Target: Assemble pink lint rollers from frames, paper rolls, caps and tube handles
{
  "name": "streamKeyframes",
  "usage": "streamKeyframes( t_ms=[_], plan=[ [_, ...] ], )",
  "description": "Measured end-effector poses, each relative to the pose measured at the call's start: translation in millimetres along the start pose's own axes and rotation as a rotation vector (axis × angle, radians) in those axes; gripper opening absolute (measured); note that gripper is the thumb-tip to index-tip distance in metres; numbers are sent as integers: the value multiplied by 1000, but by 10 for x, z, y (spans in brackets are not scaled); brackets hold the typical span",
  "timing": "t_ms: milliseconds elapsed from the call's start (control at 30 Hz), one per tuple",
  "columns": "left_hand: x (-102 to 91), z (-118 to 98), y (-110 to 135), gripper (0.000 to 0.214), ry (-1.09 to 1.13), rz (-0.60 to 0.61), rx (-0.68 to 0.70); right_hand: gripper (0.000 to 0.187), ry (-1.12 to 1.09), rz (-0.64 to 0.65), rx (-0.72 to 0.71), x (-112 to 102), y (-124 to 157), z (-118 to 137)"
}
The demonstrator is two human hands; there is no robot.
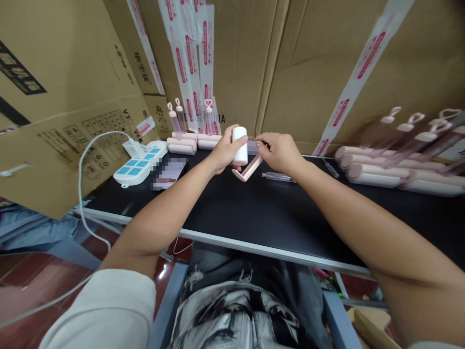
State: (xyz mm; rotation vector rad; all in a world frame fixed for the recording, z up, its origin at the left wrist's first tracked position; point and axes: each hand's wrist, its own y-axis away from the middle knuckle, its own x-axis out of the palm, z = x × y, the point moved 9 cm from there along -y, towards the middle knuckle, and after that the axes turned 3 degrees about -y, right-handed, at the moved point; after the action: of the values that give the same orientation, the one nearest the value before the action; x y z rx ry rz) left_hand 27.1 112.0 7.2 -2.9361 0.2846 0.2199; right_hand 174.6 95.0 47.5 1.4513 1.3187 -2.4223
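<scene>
My left hand (227, 149) is wrapped around a small white cylinder with a pinkish lower end (240, 145), held nearly upright above the black tabletop. Just below and right of it is a pale pink L-shaped piece (245, 175). Its lower end lies by my left fingertips, and its upper end meets my right hand (279, 151). The right fingers are pinched together; what is between them is hidden. Behind them shows a translucent strip (252, 147). Under the right hand, clear plastic strips (278, 177) lie on the table.
Pink cylinders (181, 145) with clear looped tubes stand at the back left. More pink cylinders (378, 174) line the right side. A small screwdriver-like tool (330, 167) lies near them. At left are a white power strip (140, 165) and a phone (170, 173). Cardboard (240, 58) walls the back.
</scene>
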Motion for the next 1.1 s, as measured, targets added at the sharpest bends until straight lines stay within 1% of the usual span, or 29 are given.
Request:
streamKeyframes(
  t_ms=[67, 133, 200, 267, 333, 467, 600, 733, 800, 900, 1000, 1067, 1100],
  plan=[
    [41, -27, 19, 62, -4, 26, 10, 22, 15, -33, 16, -10, 0, -24],
    [57, -62, 27, 62, -7, 28, 42, 16, 4, -94, 26, -45, 5, -44],
    [54, -114, 26, 61, -13, 15, 108, 10, -38, -160, 46, -94, 16, -64],
    [53, -153, 24, 62, -17, 13, 171, 6, -93, -200, 81, -133, 27, -87],
    [68, -141, 13, 64, -24, 33, 185, 4, -142, -217, 122, -163, 33, -104],
    [91, -74, -18, 67, -58, 62, 170, 7, -192, -243, 158, -211, 32, -84],
    [117, -82, -38, 70, -81, 95, 247, 13, -204, -255, 137, -211, 20, -20],
    [162, -78, -55, 83, -112, 169, 331, 15, -201, -264, 124, -201, 13, 14],
    [156, -72, -61, 91, -106, 190, 349, 15, -207, -266, 121, -191, 13, 13],
    [161, -84, -29, 93, -118, 235, 343, 14, -215, -260, 123, -160, 17, -6],
    [223, -30, 42, 94, -138, 322, 231, 15, -229, -253, 112, -137, 20, -26],
    [266, 28, 92, 104, -119, 364, 147, 17, -273, -240, 93, -131, 13, -34],
    [281, 34, 110, 109, -106, 371, 139, 19, -311, -228, 89, -130, 6, -42]
  ],
)
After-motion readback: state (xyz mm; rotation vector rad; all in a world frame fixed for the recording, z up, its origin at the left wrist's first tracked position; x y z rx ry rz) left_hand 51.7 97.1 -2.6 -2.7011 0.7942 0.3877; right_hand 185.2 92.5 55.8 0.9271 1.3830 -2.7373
